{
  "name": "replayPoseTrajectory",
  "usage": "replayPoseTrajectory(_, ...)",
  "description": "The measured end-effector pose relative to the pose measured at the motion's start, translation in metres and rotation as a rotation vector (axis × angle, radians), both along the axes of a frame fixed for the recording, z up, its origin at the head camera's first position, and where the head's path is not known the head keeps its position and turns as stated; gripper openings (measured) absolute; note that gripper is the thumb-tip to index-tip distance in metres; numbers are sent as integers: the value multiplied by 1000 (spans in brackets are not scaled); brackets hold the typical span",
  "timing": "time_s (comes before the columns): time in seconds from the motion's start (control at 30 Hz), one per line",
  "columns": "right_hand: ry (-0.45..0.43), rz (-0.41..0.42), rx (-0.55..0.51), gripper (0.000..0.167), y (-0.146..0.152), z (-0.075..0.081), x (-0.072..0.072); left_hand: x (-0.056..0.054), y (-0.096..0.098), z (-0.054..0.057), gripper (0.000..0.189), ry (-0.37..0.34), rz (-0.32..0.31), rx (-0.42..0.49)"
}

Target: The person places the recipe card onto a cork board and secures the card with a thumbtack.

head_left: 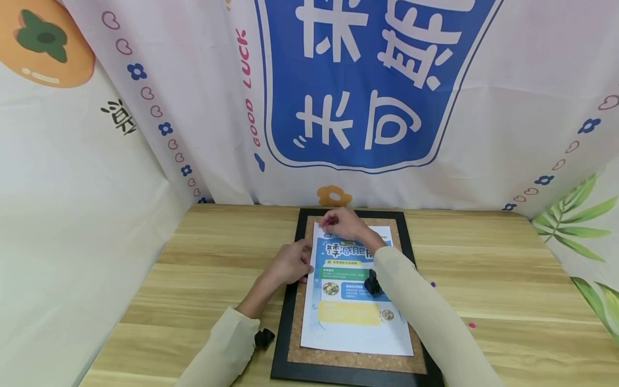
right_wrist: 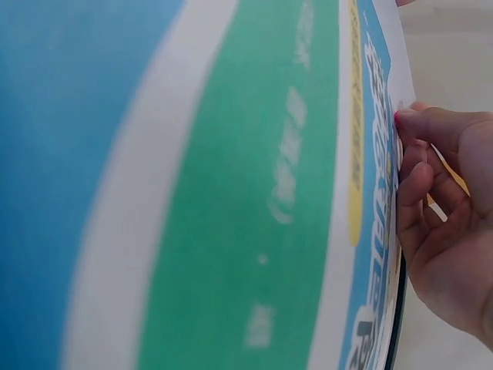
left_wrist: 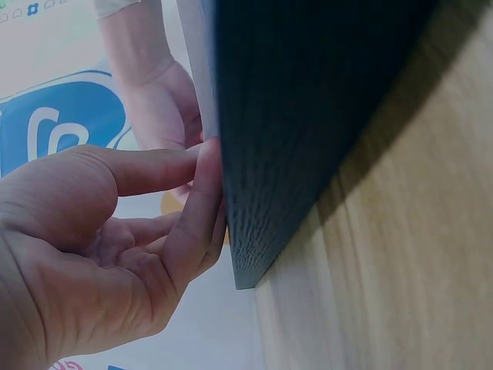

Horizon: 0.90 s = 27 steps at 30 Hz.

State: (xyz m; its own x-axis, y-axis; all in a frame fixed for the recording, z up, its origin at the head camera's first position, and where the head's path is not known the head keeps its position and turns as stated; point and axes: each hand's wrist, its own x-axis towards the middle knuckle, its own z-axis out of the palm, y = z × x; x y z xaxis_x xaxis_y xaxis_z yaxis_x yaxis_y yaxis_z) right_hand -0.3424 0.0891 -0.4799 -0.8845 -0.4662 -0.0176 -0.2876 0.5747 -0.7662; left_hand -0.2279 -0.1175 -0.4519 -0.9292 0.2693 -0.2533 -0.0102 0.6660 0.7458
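A printed poster (head_left: 358,336) with blue, green and yellow panels lies on a black-framed cork board (head_left: 309,359). My right hand (head_left: 342,223) is at the poster's upper left corner, where thumb and fingers pinch a small pink push pin (right_wrist: 397,116) against the paper. Lower down, at the poster's left edge, my left hand (head_left: 290,262) pinches the paper's margin between thumb and curled fingers. In the left wrist view that hand (left_wrist: 115,231) sits close beside the dark frame (left_wrist: 269,139), its fingertips partly hidden by the frame's edge.
Right of the board, a purple pin (head_left: 432,284) and a pink pin (head_left: 472,324) lie on the wood-grain table (head_left: 522,279). A printed cloth (head_left: 508,134) hangs behind the table's back edge. My right forearm crosses over the poster's right side.
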Motion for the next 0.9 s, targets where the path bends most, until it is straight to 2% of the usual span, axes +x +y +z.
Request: replayPoseTrajectory(0.9,-109,-84,36,10,-4,6,-4,0,1,2,58,-7,2,-8)
